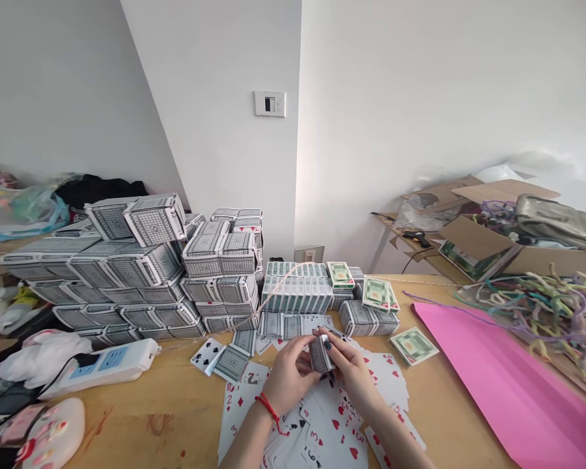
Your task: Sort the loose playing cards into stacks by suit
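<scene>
My left hand [293, 370], with a red string on its wrist, grips the left side of a small block of playing cards [320, 355]. On the block's right side, my right hand [349, 368], with dark nails, has its fingers closed on it too. Beneath both hands, loose cards [339, 423] lie spread face up on the wooden table [176, 417]. Several patterned card backs [232, 363] lie just left of the hands. Behind them stands a row of green-and-white card boxes [297, 290].
Tall stacks of card-covered blocks [127, 260] fill the back left. A white power strip [107, 368] lies in front. Green card packs [414, 345], a pink sheet [508, 384], tangled colored strands [542, 312] and a cardboard box [551, 260] are on the right.
</scene>
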Demonstrator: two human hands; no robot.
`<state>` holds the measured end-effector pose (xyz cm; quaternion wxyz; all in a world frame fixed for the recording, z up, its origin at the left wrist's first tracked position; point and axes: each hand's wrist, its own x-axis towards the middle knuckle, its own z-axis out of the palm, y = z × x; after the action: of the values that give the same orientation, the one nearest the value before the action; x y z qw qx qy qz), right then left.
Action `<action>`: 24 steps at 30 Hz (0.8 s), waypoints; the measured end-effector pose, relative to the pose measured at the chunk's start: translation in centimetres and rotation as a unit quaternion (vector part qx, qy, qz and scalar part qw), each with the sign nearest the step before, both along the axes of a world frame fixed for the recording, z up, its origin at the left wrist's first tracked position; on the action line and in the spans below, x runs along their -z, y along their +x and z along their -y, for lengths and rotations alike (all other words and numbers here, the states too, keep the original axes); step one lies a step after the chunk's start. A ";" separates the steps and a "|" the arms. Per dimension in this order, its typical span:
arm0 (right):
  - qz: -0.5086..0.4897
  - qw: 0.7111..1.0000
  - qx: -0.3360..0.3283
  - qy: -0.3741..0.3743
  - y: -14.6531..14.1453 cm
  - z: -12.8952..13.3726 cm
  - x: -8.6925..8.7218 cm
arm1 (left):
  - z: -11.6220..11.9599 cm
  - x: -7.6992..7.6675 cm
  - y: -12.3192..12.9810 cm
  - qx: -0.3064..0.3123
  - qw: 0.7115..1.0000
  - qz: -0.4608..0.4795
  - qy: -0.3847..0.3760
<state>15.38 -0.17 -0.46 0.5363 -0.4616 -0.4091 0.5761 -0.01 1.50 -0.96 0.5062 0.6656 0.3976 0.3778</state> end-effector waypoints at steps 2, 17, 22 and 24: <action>0.015 1.000 0.003 0.003 0.0 0.0 0.0 | 0.0 0.0 0.0 -0.002 1.000 -0.005 0.003; 0.167 0.984 0.039 0.050 -0.6 0.2 0.4 | 0.3 0.0 0.1 -0.026 0.997 -0.034 0.066; 0.225 0.971 0.074 0.039 -0.6 0.3 0.7 | 0.2 0.3 0.0 -0.033 0.991 -0.059 0.112; 0.251 0.963 0.093 0.038 -0.7 0.4 0.6 | 0.2 0.3 0.1 -0.028 0.990 -0.066 0.125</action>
<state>14.68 -0.55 -1.02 0.4853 -0.6065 -0.5075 0.3731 0.08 1.26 -1.25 0.3807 0.7358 0.3983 0.3937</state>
